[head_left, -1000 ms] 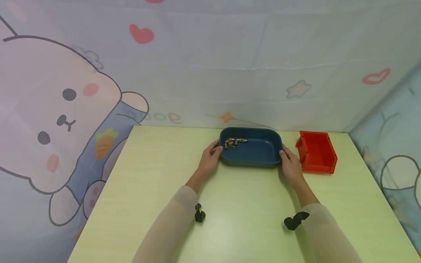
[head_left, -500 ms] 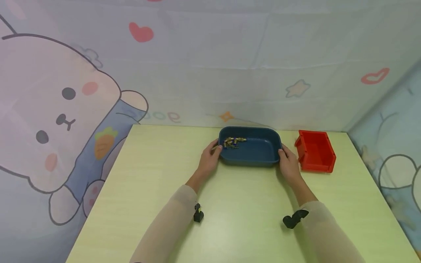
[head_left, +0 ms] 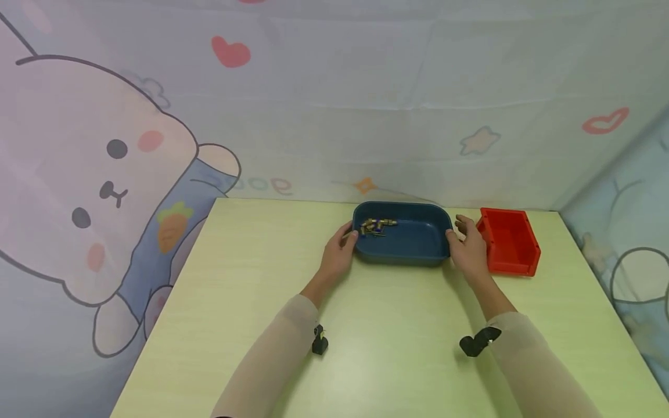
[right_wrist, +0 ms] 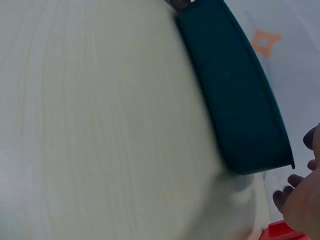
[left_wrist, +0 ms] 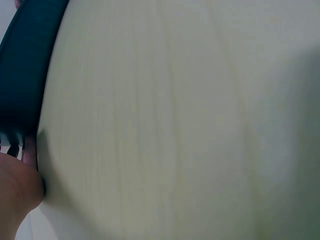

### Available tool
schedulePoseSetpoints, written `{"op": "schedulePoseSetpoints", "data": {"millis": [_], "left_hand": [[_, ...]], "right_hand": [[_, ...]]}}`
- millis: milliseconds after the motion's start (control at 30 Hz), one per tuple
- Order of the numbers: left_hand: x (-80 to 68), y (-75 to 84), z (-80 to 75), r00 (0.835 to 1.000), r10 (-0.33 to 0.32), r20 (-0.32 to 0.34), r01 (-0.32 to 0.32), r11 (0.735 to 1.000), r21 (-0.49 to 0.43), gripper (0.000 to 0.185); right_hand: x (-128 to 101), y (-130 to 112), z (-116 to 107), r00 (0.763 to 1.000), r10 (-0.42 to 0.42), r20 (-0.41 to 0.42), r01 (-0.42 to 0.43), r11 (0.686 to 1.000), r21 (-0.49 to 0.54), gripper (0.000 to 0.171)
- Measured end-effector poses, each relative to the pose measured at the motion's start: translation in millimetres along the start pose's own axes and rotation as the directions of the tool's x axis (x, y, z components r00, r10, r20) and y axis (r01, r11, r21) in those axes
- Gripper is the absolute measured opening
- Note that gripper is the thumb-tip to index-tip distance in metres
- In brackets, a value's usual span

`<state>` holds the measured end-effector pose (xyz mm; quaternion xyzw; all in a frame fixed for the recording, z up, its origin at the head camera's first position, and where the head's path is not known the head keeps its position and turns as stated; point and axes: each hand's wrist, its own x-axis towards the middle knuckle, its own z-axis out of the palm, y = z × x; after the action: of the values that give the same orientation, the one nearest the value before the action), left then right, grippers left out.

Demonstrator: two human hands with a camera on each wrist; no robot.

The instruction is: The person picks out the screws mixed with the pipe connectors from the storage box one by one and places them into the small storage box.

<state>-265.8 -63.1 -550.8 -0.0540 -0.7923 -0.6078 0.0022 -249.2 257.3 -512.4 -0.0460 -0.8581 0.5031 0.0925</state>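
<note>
Tray (head_left: 415, 242): sitting near the far edge of the table (head_left: 397, 337), just right of centre in the head view, its long side running across the frame. Brass pieces (head_left: 377, 225), some showing blue, are lying loose in a heap in its left part; too small to count surely.

Left hand (head_left: 337, 254): gripping the left end of the tray, thumb at the rim, the other fingers mostly hidden beyond the wall. In the left wrist view the hand is filling the lower left, with the tray wall rising above it to the upper left.

Right hand (head_left: 468, 248): standing at the right end of the tray, fingers spread and loosely bent, gripping nothing. The thumb tip is appearing close to the rim; whether it is touching, cannot tell. In the right wrist view a gap is showing between hand and tray, right of the tray's near corner.

Red bin (head_left: 506, 241): standing right of the right hand, apart from the tray, and peeking in at the lower right of the right wrist view.

Pale sleeves (head_left: 538, 366) are reaching in from the bottom of the head view, a black camera (head_left: 320, 341) sitting at each cuff. Behind, a printed cloth (head_left: 334, 116) is hanging, a bear (head_left: 120, 220) filling its left side.
</note>
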Motion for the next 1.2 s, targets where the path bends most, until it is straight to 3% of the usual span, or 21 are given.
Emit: {"op": "schedulePoseSetpoints", "data": {"millis": [133,300,500,733,1000,1200], "left_hand": [[0.7,-1.0,-1.3,1.000,-0.004,0.000,0.004,1.000,0.007,0.051],[0.5,-2.3,-1.9,1.000,-0.012,-0.002,0.012,1.000,-0.003,0.052],[1.2,-2.6,-2.1,1.000,-0.019,-0.003,0.019,1.000,-0.012,0.053],[2.1,-2.3,-0.9,1.000,-0.021,-0.002,0.021,1.000,-0.005,0.052],[4.1,-1.4,-0.5,1.000,-0.014,-0.004,0.014,1.000,-0.005,0.052],[7.3,2.8,-5.2,0.999,-0.036,0.029,0.039,0.995,-0.092,0.050]], "right_hand": [[6.2,-7.9,3.0,0.996,-0.080,-0.051,0.075,0.993,-0.089,0.050],[9.5,-17.2,8.2,0.992,-0.123,-0.033,0.120,0.988,-0.092,0.046],[10.1,-24.6,13.4,0.991,-0.130,-0.027,0.128,0.990,-0.057,0.044],[13.6,-29.3,22.9,0.989,-0.130,0.068,0.128,0.991,0.040,0.043],[21.7,-33.0,33.8,0.989,-0.117,0.093,0.110,0.991,0.077,0.043],[23.9,-35.4,43.2,0.979,-0.150,0.140,0.141,0.988,0.070,0.042]]}}
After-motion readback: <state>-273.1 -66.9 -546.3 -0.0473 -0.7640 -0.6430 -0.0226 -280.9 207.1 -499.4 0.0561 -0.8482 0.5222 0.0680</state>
